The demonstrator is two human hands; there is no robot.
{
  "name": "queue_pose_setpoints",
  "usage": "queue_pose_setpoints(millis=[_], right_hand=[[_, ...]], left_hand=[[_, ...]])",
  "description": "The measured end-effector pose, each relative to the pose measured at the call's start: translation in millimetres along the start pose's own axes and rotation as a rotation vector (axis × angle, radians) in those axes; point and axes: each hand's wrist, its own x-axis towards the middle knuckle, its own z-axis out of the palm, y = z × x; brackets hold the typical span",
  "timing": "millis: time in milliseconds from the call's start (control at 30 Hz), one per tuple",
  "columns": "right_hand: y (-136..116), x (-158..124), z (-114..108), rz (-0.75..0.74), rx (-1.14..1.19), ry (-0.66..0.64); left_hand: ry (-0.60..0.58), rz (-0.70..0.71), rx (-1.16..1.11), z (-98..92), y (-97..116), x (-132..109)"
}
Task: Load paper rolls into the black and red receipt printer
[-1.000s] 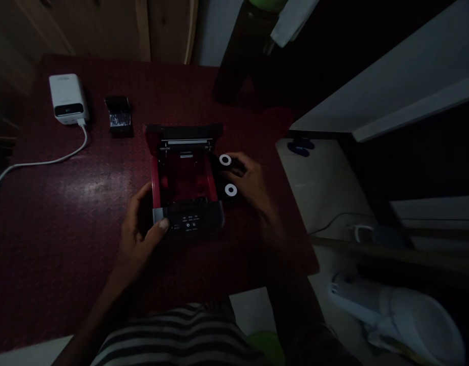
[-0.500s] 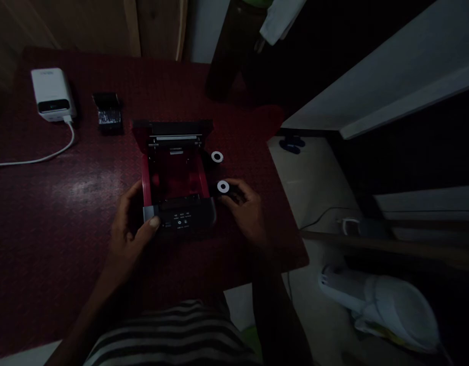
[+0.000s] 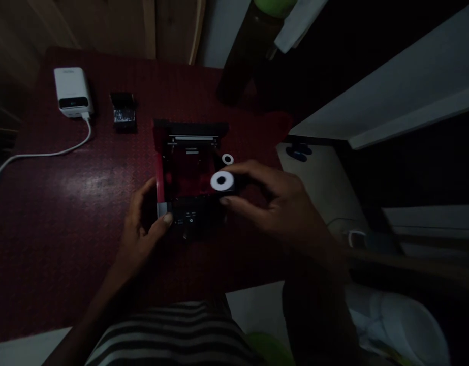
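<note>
An open box-shaped device (image 3: 190,175), which looks like a small printer, sits on the table with its black lid raised and its red inside showing. My left hand (image 3: 143,226) grips its front left corner, thumb on the black button panel (image 3: 192,219) and fingers along the left side. My right hand (image 3: 270,198) holds a small roll (image 3: 222,181) between thumb and fingers, above the device's right edge. The roll has a white ring-shaped end, a dark centre hole and a dark side. A second roll (image 3: 227,159) stands beside the device, partly behind my right hand.
On the dark red table (image 3: 85,244) are a white power bank (image 3: 72,89) with a white cable (image 3: 55,154) and a small open black case (image 3: 124,113). A tall dark bottle with a green lid (image 3: 274,6) stands at the back. Slippers (image 3: 298,152) lie on the floor.
My right hand has lifted the roll from the table beside the device and brought it up over the device's right edge. My left hand stays on the front left corner. The view has shifted slightly.
</note>
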Motion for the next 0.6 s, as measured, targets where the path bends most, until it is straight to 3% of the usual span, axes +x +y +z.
queue_pose_setpoints(millis=[100,300,433,600], right_hand=[[-8,21,23,-0.115,-0.244,-0.135],[-38,57,58,0.019,-0.657,-0.420],[-38,73,66,0.095,-0.710,-0.493],[-22,80,70,0.070,-0.664,-0.498]], left_hand=[[-0.012,0.043,0.020,-2.3,-3,0],[0.001,0.049,0.055,-2.6,-3,-1],[-0.001,0.048,0.041,-1.8,-1,-1],[-0.007,0.042,0.076,-2.5,-2,0]])
